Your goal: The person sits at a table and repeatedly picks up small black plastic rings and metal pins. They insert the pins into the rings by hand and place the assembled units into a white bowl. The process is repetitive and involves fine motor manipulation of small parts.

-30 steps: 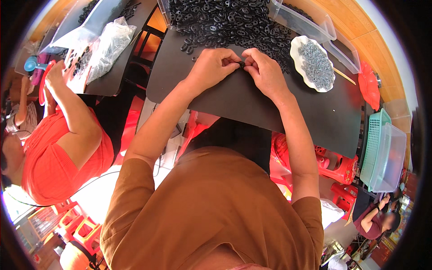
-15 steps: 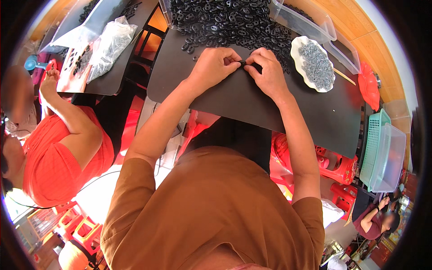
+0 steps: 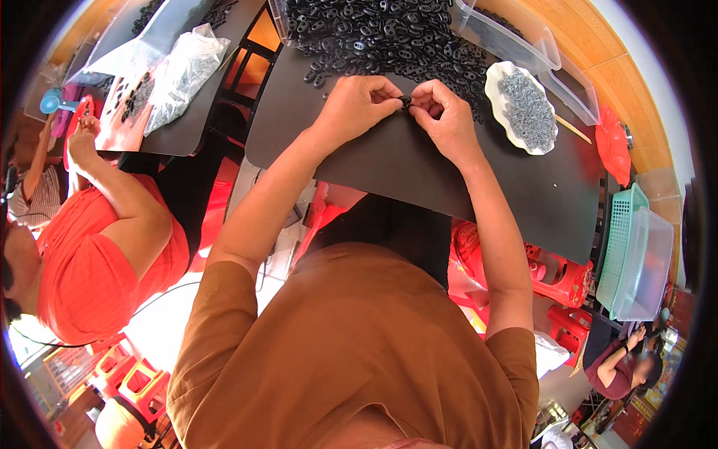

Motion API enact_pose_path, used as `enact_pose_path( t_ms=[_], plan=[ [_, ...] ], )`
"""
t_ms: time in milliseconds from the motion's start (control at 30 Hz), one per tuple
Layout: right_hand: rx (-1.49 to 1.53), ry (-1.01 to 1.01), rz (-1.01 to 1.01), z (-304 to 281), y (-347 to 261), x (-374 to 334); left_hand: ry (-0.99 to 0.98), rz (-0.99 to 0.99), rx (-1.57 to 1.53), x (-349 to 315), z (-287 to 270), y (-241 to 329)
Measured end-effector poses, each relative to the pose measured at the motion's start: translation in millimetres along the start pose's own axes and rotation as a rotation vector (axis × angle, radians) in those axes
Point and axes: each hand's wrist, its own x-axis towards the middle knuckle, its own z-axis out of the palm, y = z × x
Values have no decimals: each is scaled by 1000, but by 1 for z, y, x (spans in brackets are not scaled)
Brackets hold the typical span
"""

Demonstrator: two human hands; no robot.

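Note:
A small black oval plastic piece (image 3: 405, 102) is pinched between my two hands, just above the dark table (image 3: 359, 153). My left hand (image 3: 360, 106) grips its left end with thumb and forefinger. On its other side, the fingertips of my right hand (image 3: 443, 114) are closed on the same piece. Beyond my hands spreads a heap of black oval pieces with holes (image 3: 374, 37). To the right of my right hand stands a white scalloped dish (image 3: 491, 90) full of small grey metal screws or pins (image 3: 528, 111), too small to tell which.
Clear plastic bins (image 3: 516, 37) border the heap. A red dish (image 3: 613, 146) lies at the table's right end, near a green basket (image 3: 619, 247). At left, a person in red (image 3: 112, 262) sits by another table with a clear bag (image 3: 187, 75) of metal parts.
The black piece has turned between my fingertips and shows more of its face. My hands have barely shifted. At far left, another person's arm has risen beside a blue object.

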Motion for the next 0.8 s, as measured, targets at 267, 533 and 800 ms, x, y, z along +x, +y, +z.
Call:
enact_pose_path(
  t_ms=[267, 533, 800],
  plan=[
    [-97, 30, -68, 2, -5, -1, -12, 51, 41, -1, 2, -3],
    [-184, 58, -144, 4, 0, -2, -36, 81, 76, -1, 1, 0],
    [-200, 85, -182, 6, 3, -3, -11, 160, 73, -1, 2, -2]
  ],
)
